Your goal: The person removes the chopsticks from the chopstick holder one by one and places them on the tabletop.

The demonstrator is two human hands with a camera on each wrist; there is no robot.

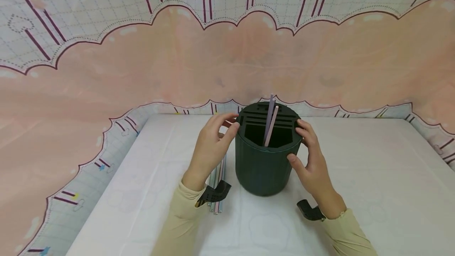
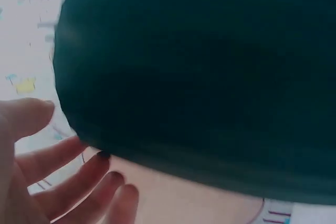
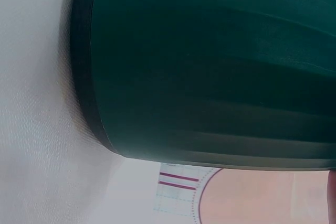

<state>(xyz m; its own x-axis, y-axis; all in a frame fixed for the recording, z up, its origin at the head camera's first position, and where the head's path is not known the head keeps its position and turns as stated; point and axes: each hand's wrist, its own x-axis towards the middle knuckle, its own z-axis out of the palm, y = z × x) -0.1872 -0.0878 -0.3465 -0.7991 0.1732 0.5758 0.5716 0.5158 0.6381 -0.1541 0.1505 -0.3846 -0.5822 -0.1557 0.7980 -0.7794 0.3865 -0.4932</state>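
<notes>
Head view: dark green holder [image 1: 264,161] upright mid-table [image 1: 373,177], two straws [image 1: 271,123] inside; left hand [image 1: 210,149] beside its left, fingers relaxed, tips near rim; right hand [image 1: 310,161] curled against its right wall; more straws [image 1: 217,185] left of holder.
Left wrist: fingers [image 2: 73,177] spread, just off holder [image 2: 210,77].
Right wrist: only holder [image 3: 220,72]; fingers unseen.

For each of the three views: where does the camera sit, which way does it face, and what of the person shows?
Head: looks forward and down at the table; both hands flank the dark green holder.
Left wrist: beside the left hand, facing the holder's wall; fingers show.
Right wrist: beside the right hand, facing the holder; almost no hand shows.
Shared: the holder.
</notes>
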